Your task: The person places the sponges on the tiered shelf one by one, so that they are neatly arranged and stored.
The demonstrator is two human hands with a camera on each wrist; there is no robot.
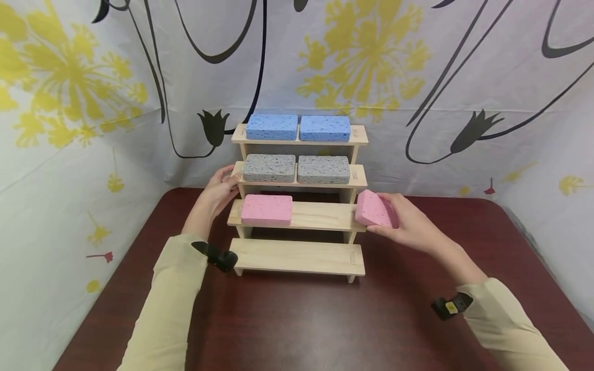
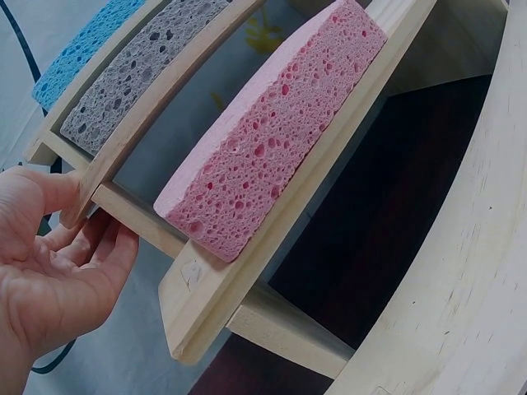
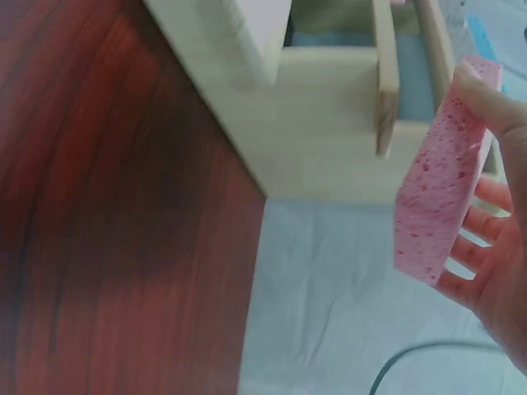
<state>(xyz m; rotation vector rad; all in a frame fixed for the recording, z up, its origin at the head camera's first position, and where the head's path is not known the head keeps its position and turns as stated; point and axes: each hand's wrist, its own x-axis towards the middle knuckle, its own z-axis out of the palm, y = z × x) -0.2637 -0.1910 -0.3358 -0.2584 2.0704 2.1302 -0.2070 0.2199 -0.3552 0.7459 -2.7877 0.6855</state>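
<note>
A stepped wooden rack (image 1: 297, 256) stands on the table, with its lowest step bare. My left hand (image 1: 220, 193) grips the left end of the second step from the top, thumb above and fingers curled beneath, as the left wrist view shows. In my right hand (image 1: 410, 221) a pink sponge (image 1: 373, 210) is held tilted at the right end of the third step, thumb on one side and fingers on the other (image 3: 445, 173). Another pink sponge (image 1: 266, 210) lies flat on the left part of that step.
Two grey sponges (image 1: 269, 168) sit side by side on the second step, and two blue sponges (image 1: 271, 127) on the top one. The dark red-brown table (image 1: 297, 319) extends around the rack. Behind hangs a white cloth (image 1: 287, 62) with yellow and black flowers.
</note>
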